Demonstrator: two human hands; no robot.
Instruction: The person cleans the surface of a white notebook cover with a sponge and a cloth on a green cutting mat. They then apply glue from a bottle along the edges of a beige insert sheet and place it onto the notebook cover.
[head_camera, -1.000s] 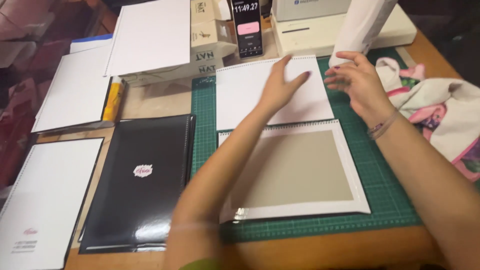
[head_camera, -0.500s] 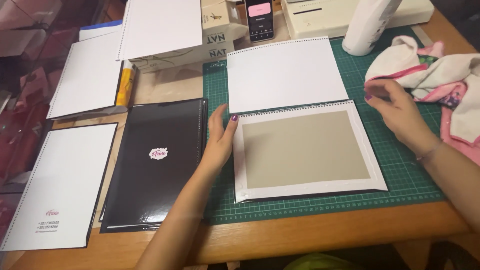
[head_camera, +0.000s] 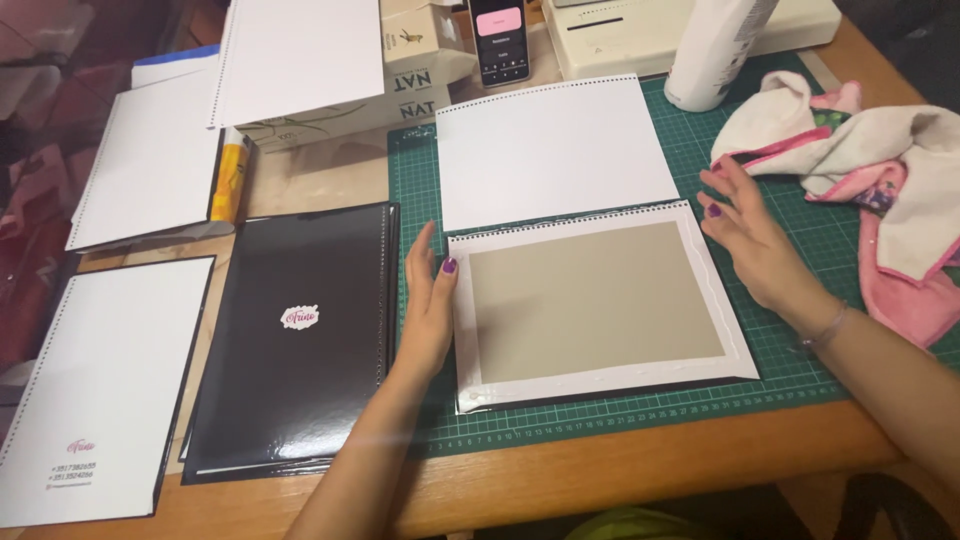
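Matt grey board (head_camera: 595, 300), glossy black cover (head_camera: 295, 335), wooden table (head_camera: 620, 470)

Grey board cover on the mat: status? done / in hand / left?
Done: the grey board cover lies face-down with its white wrap folded over all four edges, and the white punched sheet lies above it. In hand: left hand rests flat against the cover's left edge, right hand flat at its right edge, squaring it on the green cutting mat. Left: nothing bound; the black cover lies separately beside the mat.

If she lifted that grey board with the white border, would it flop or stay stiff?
The board probably stays stiff: it lies flat and looks thick like cardboard. Its wrapped white edges look glossy, so it may slide easily on the cutting mat.
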